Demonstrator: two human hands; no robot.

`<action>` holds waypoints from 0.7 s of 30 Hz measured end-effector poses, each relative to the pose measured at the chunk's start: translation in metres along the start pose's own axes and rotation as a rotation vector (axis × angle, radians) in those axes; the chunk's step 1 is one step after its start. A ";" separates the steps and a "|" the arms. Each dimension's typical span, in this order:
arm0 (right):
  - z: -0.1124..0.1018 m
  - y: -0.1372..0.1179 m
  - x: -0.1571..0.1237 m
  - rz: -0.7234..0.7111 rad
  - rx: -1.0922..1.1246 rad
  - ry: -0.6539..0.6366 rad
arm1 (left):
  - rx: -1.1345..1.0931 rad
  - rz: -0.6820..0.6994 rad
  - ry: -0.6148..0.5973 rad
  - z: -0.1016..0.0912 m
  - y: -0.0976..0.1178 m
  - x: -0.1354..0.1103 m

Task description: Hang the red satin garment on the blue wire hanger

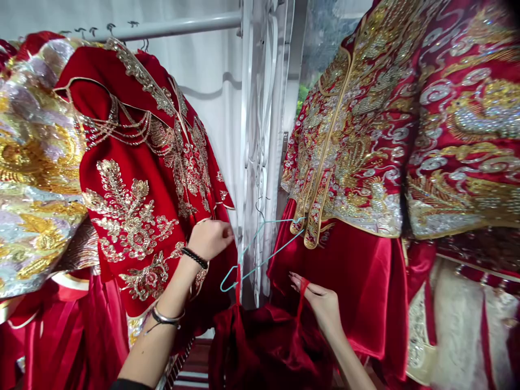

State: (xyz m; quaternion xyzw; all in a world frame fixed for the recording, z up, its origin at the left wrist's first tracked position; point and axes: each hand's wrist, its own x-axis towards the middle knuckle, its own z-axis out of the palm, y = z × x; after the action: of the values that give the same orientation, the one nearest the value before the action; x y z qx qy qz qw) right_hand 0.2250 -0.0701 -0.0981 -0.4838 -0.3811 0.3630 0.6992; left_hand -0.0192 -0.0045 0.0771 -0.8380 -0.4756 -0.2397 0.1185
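Note:
A thin teal clothes hanger [273, 250] is tilted in front of the white metal frame, its dark hook uppermost. One red strap loops over its lower left end and runs down to a dark red velvety garment [272, 341]. My right hand [323, 306] grips the garment's other red strap [303, 298], which passes around the fingers, apart from the hanger. To the left of the hanger, my left hand [212, 238] is closed in front of the red embroidered jacket [134, 216]. Its fingertips are mostly hidden, so anything inside cannot be made out.
On the left, a white rail [182, 27] carries hanging garments, among them a sequinned one [36, 162]. Red jackets with gold and silver embroidery [365, 124] hang close on the right above a red satin skirt [345, 281]. An upright white frame [255, 135] stands between.

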 end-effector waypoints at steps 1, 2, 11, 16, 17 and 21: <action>0.002 -0.002 0.001 -0.005 0.003 0.001 | 0.022 0.098 0.048 0.002 0.012 0.001; 0.005 -0.004 0.001 -0.010 0.004 -0.001 | 0.037 0.197 0.073 0.008 0.026 0.003; 0.012 -0.011 -0.006 -0.017 -0.013 -0.010 | 0.276 0.527 0.118 0.116 0.109 0.050; 0.002 -0.011 -0.011 -0.043 -0.037 0.010 | 0.307 0.393 0.102 0.139 0.101 0.061; 0.000 -0.013 -0.012 -0.043 -0.043 0.016 | 0.312 0.395 0.098 0.139 0.098 0.059; -0.009 -0.026 -0.016 -0.042 -0.084 0.051 | 0.326 0.471 0.075 0.127 0.090 0.043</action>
State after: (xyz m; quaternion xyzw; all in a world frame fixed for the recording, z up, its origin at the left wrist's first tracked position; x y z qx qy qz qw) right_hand 0.2291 -0.0943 -0.0785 -0.5138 -0.3884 0.3193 0.6951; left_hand 0.1129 0.0348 -0.0064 -0.8859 -0.2955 -0.1568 0.3215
